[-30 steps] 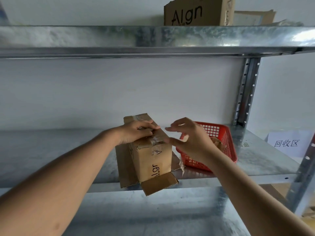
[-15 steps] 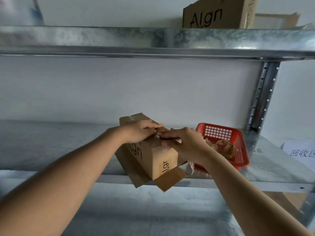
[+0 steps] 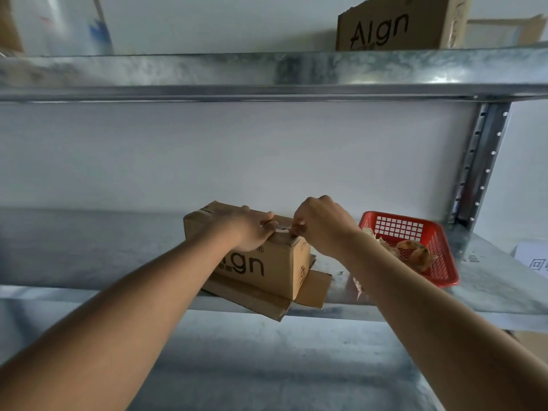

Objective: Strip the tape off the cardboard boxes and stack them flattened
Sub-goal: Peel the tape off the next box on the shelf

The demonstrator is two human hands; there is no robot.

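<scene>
A small brown cardboard box point(image 3: 267, 269) printed "Algn" sits on a flattened piece of cardboard point(image 3: 311, 292) at the front of the middle metal shelf point(image 3: 89, 262). My left hand point(image 3: 249, 229) lies over the box's top with fingers curled at its upper edge, holding it. My right hand point(image 3: 321, 225) pinches the clear tape point(image 3: 284, 229) at the top seam, right beside my left fingers. The tape itself is mostly hidden by both hands.
A red plastic basket point(image 3: 415, 232) with crumpled tape scraps stands right of the box. Another "Algn" box point(image 3: 394, 25) and loose cardboard sit on the upper shelf point(image 3: 267, 75). A shelf upright point(image 3: 483, 161) rises at the right. A white paper sign point(image 3: 533, 262) lies far right.
The box has turned so its long printed side faces me. My right hand came in from the side and closed on the tape at the top seam. My view shifted left.
</scene>
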